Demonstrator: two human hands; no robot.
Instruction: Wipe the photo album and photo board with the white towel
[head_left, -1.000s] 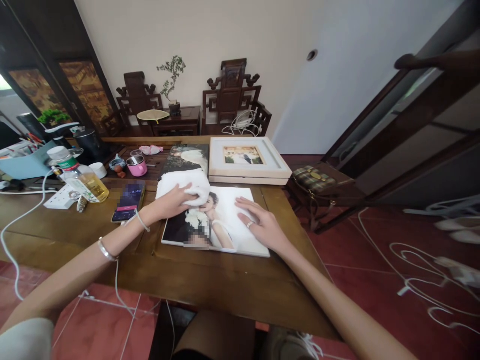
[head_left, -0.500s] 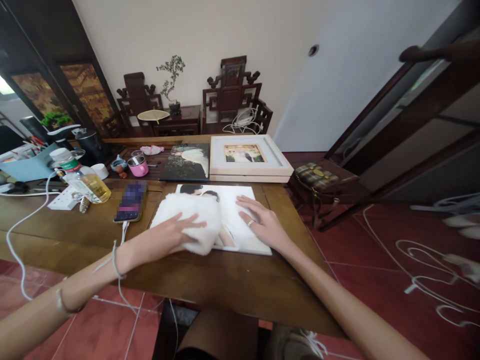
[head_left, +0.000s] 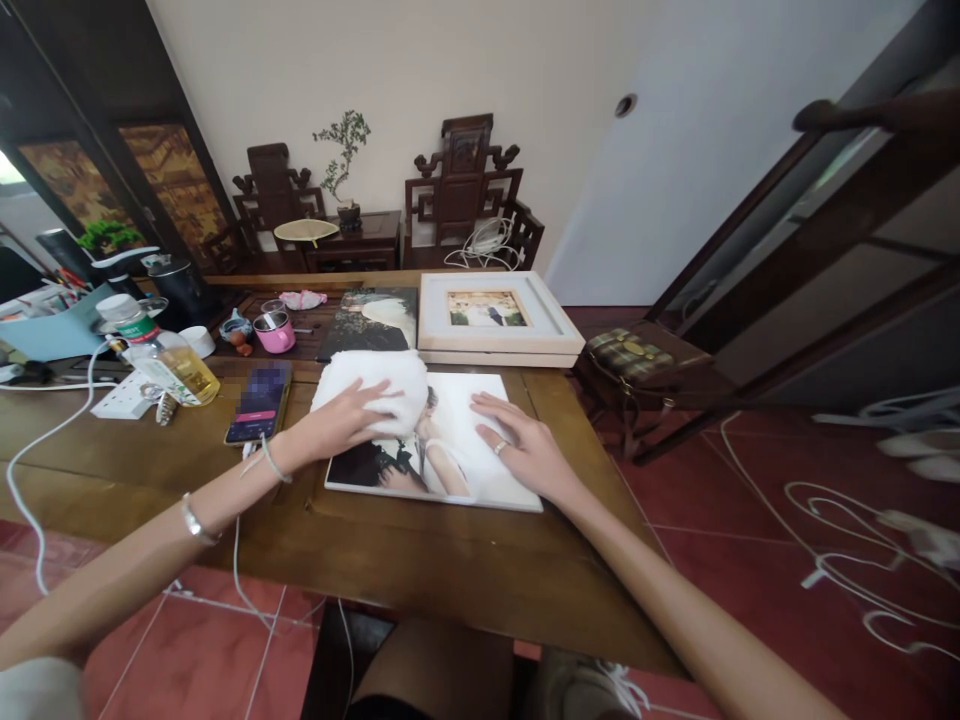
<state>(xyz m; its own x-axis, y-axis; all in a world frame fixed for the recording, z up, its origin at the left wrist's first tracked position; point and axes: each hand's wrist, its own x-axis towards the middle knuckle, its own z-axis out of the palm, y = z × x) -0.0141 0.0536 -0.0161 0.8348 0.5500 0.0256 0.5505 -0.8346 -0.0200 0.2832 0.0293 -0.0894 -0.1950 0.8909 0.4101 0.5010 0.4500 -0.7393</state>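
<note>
A flat photo panel (head_left: 450,470) with a picture of a couple lies on the wooden table in front of me. My left hand (head_left: 360,412) is closed on a fluffy white cloth (head_left: 367,375), pressing it on the panel's upper left part. The cloth hides that part of the picture and reaches past the panel's far edge. On the panel's right side rests my right hand (head_left: 529,445), open, fingers stretched out flat and a ring on one finger. It holds nothing.
Behind the panel are a dark photo panel (head_left: 371,322) and a white framed picture (head_left: 499,318). To the left lie a charging phone (head_left: 259,405), a bottle (head_left: 169,360), a white power strip (head_left: 124,397) and a pink cup (head_left: 275,333). A plaid bag (head_left: 634,355) sits at the right.
My left hand has slid the white cloth away from me over the panel, uncovering the picture's lower left part. My right hand has stayed in place.
</note>
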